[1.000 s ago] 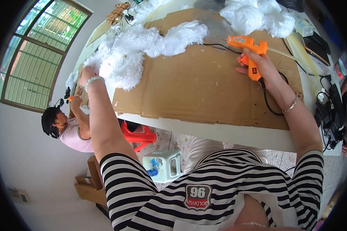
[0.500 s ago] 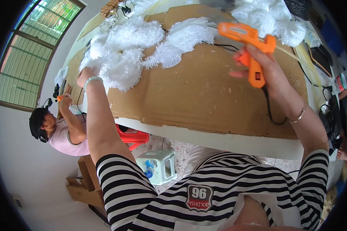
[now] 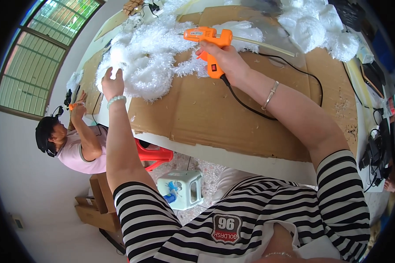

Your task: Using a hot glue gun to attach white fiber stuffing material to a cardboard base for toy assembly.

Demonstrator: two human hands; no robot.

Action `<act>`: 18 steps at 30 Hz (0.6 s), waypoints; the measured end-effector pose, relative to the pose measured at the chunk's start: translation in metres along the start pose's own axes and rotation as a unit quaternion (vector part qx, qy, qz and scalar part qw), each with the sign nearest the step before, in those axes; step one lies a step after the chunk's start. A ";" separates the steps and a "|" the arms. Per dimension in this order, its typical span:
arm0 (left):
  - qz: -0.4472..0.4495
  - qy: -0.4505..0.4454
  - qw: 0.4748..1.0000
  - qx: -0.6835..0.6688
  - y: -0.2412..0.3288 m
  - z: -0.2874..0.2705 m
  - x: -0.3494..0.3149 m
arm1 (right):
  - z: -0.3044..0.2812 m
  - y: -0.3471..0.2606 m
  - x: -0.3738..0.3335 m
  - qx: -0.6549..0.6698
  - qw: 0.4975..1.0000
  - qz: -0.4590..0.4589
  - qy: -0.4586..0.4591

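My right hand (image 3: 229,65) is closed around the handle of an orange hot glue gun (image 3: 214,39). A long pale glue stick (image 3: 264,45) sticks out of its back, and its front points left over a pile of fluffy white tinsel-like material (image 3: 147,57). At the near left edge of that pile is my left hand (image 3: 113,83), its finger and thumb apart against the white strands. Whether the fingertips touch the strands I cannot tell. A black cord (image 3: 245,104) runs from the gun's handle and passes under my right forearm.
Brown cardboard (image 3: 206,118) covers the table. More white fluffy bundles (image 3: 311,28) lie at the far right. Black cables and devices (image 3: 373,149) line the right edge. A co-worker (image 3: 81,147) sits at the left. Below the table stand a red stool (image 3: 156,154) and a pale green stool (image 3: 193,188).
My right hand has swung the glue gun left, from over the right side of the cardboard to beside the white pile. My left hand has shifted slightly right, and its fingers have spread.
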State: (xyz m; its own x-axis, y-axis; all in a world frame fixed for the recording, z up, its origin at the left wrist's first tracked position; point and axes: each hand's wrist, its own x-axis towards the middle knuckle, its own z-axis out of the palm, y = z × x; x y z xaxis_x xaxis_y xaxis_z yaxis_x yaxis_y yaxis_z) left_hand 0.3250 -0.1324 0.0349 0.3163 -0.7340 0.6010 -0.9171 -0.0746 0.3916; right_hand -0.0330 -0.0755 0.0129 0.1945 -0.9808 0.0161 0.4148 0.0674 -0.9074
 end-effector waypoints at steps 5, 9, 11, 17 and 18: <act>0.027 -0.262 0.963 -0.065 0.016 0.002 -0.013 | -0.012 -0.003 -0.004 -0.025 0.999 -0.006 0.026; 0.000 -0.217 0.974 -0.066 0.032 -0.001 -0.017 | -0.025 -0.004 -0.010 -0.057 0.998 -0.011 0.025; 0.091 -0.169 0.978 -0.085 0.061 -0.010 -0.026 | -0.031 -0.005 -0.012 -0.059 0.998 -0.005 0.027; 0.452 -0.109 0.882 0.075 0.151 -0.014 -0.079 | -0.035 0.000 -0.016 -0.014 0.999 -0.021 0.040; 0.452 -0.108 0.882 0.077 0.151 -0.011 -0.082 | -0.034 0.001 -0.017 -0.004 0.999 -0.025 0.041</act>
State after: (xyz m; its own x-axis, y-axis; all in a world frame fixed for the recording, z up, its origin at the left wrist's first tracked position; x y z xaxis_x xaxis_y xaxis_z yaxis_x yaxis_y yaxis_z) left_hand 0.1632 -0.0758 0.0529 -0.5994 -0.6512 0.4655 -0.7983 0.5284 -0.2888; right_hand -0.0668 -0.0647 -0.0023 0.1009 -0.9945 0.0273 0.4147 0.0171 -0.9098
